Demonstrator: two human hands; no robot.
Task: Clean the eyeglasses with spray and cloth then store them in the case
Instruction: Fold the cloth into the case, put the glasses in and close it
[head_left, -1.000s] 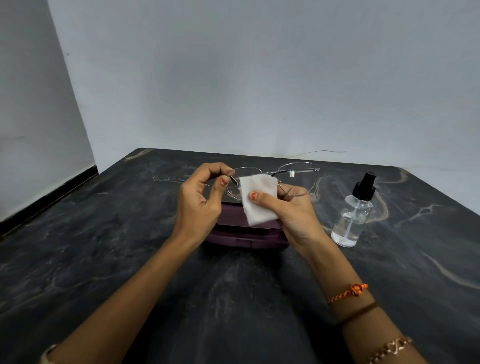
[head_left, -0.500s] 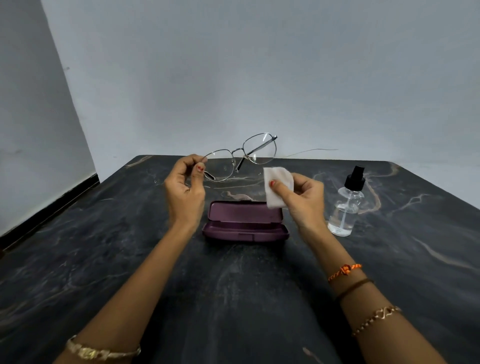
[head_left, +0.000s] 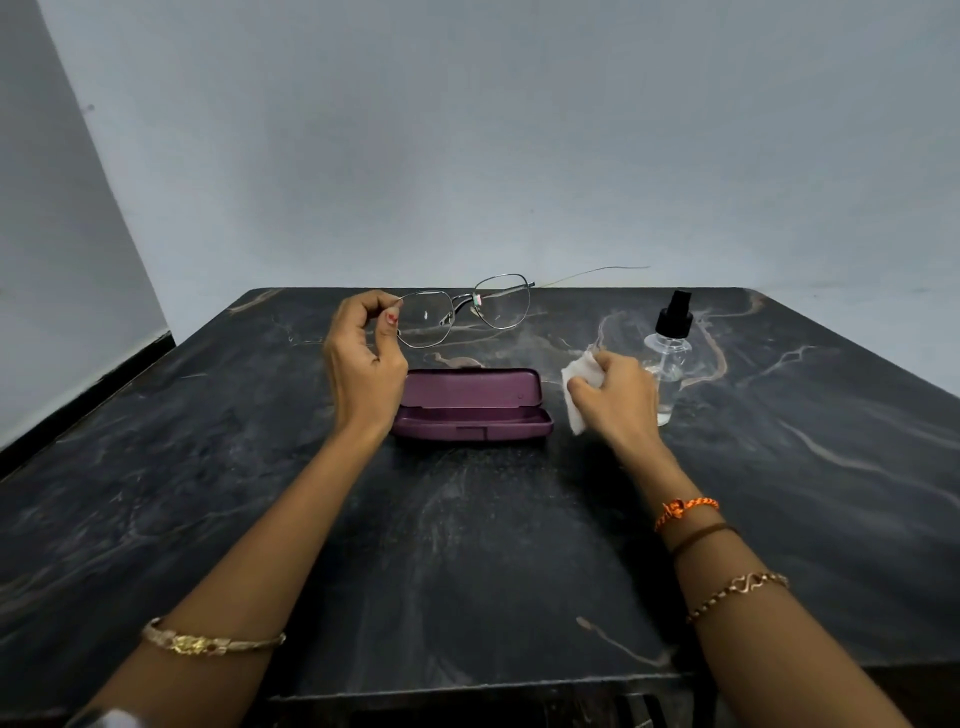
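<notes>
From the head camera, the left hand (head_left: 363, 358) pinches the outer edge of thin wire-framed eyeglasses (head_left: 462, 314), holding them up in the air with clear, rounded lenses spreading out to its right and one slim temple trailing off toward the wall. The right hand (head_left: 615, 397) curls round a small white cloth (head_left: 575, 392), soft and crumpled, which pokes out on the hand's left side. Between the two hands and slightly lower lies the open case (head_left: 470, 405), a matte plum hard shell of oblong shape with rounded corners. Just behind the right hand, partly hidden by it, stands a clear spray bottle (head_left: 670, 358) with a black nozzle. All rests on a dark, veined stone-look table (head_left: 467, 545).
</notes>
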